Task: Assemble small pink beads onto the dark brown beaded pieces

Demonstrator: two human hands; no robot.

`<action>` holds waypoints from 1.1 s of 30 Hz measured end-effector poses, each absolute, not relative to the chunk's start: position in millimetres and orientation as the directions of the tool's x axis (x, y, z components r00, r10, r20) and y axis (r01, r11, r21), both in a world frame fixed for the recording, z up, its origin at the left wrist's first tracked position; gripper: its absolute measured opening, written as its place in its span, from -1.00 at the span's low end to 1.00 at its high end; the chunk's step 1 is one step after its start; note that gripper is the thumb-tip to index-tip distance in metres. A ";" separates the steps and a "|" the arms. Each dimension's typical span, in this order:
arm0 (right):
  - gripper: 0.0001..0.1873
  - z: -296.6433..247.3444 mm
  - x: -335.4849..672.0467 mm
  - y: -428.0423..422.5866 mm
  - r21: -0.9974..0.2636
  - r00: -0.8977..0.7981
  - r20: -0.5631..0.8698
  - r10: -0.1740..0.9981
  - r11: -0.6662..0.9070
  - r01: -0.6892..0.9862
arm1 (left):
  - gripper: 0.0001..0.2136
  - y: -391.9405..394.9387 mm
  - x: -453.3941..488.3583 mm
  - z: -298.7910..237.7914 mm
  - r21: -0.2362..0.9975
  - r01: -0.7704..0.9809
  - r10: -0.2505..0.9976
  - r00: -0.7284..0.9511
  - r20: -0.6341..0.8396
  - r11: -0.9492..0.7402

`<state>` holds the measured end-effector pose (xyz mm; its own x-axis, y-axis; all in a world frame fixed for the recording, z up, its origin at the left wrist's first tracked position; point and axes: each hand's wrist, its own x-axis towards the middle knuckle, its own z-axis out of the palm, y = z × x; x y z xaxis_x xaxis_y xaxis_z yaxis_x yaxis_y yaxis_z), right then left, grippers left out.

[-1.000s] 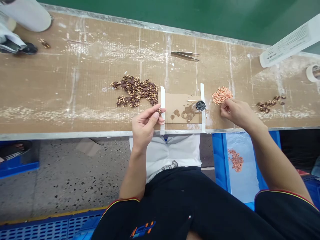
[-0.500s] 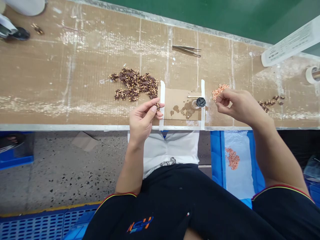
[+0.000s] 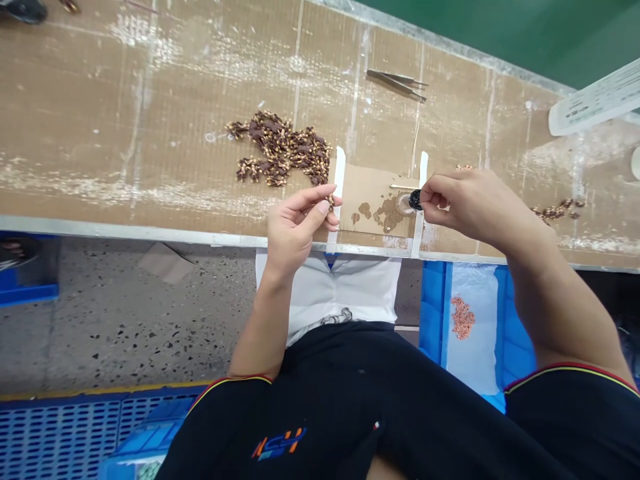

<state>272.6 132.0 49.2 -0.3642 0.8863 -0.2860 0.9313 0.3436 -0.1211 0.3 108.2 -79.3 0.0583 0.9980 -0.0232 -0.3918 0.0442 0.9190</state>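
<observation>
My left hand (image 3: 295, 227) pinches a small brown-and-gold part (image 3: 331, 201) between thumb and fingers, at the near end of the left white tape strip (image 3: 339, 170). Just beyond it lies a loose pile of similar brown-and-gold parts (image 3: 287, 150). My right hand (image 3: 467, 203) is closed in a pinch at the small black-topped container (image 3: 415, 199); whatever its fingertips hold is hidden. Behind that hand, a few of the small copper-coloured pieces (image 3: 464, 167) peek out. A cotton swab (image 3: 404, 187) rests beside the container on the stained cardboard piece (image 3: 365, 180).
Tweezers (image 3: 397, 85) and a thin stick (image 3: 415, 143) lie farther back. At the right are more brown-and-gold parts (image 3: 557, 211) and a white bottle (image 3: 597, 100). Below the table edge, a blue bin (image 3: 433, 313) holds copper-coloured pieces (image 3: 463, 318) on a white sheet.
My right hand has moved left from the copper-coloured pieces to the black-topped container. The left hand keeps its pinch on the small part. The camera view has shifted slightly.
</observation>
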 end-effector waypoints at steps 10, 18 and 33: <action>-0.82 45.8 275.9 134.6 -0.117 -0.405 -0.269 0.874 0.388 0.914 | -0.66 107.8 1.4 -75.7 0.934 -0.352 0.997 0.071 -0.030 0.054; -0.79 51.9 268.3 135.9 -0.061 -0.408 -0.288 0.866 0.409 0.910 | -0.67 108.1 -0.3 -76.2 0.927 -0.367 0.994 0.098 -0.041 0.075; -0.85 38.7 211.4 62.2 -0.689 -0.130 0.286 0.949 0.298 0.660 | -0.59 88.2 8.0 -67.9 0.894 -0.440 0.984 0.177 -0.008 0.086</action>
<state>211.4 62.2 38.7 -0.1299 0.9494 0.2859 0.6603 0.2979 -0.6894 8.0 88.2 -67.9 0.1768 0.9842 -0.0079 -0.4396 0.0862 0.8940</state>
